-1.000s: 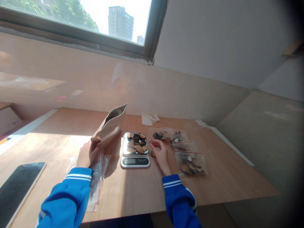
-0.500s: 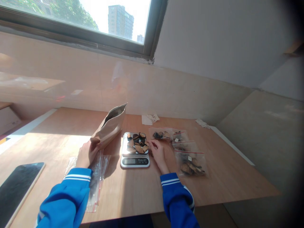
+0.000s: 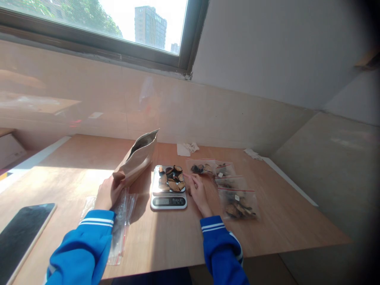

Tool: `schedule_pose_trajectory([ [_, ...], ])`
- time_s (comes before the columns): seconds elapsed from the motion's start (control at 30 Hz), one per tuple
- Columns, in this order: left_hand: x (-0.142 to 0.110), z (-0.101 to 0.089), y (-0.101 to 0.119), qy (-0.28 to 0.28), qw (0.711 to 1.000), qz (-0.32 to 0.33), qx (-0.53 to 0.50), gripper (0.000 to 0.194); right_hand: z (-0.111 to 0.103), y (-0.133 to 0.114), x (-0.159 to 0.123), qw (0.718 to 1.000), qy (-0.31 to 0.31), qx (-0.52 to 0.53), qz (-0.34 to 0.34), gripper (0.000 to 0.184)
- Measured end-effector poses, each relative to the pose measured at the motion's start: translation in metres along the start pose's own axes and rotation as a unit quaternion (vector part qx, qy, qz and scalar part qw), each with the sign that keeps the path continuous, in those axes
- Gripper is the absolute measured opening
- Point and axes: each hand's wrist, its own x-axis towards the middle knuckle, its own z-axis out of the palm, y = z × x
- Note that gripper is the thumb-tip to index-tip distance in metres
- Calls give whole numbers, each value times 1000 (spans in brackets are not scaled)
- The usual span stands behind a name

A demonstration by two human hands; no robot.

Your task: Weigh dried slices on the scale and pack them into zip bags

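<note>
My left hand (image 3: 109, 192) is closed on the lower corner of a brown paper bag (image 3: 141, 160), which leans with its mouth open toward the upper right. Under that hand lie clear zip bags (image 3: 120, 237). A white kitchen scale (image 3: 169, 200) stands between my hands, its metal plate covered with dark-edged, dried brown slices (image 3: 172, 184). Just right of the plate is my right hand (image 3: 198, 192), index finger stretched toward the slices and the other fingers curled. I see nothing held in it. The digits on the display are too faint to read.
Right of my right hand lie several zip bags of dried slices (image 3: 239, 206), some with small white labels. A phone (image 3: 25, 229) rests at the left. Crumpled white tissue (image 3: 190, 148) is by the wall, and another tissue (image 3: 253, 154) lies farther right.
My right hand has drawn back slightly from the slices, and its index finger is now straighter. A slice at the plate's right side sits differently. My left hand and the paper bag are unmoved.
</note>
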Motion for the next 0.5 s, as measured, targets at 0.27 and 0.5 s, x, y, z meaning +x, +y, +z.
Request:
schedule_pose_trajectory([
  [0.27, 0, 0, 0, -1, 1000, -4, 3, 36, -4, 9, -1, 999, 29, -25, -2, 34],
  [0.5, -2, -1, 2, 13, 1000, -20, 6, 39, -6, 15, -5, 998, 31, -51, -9, 27],
])
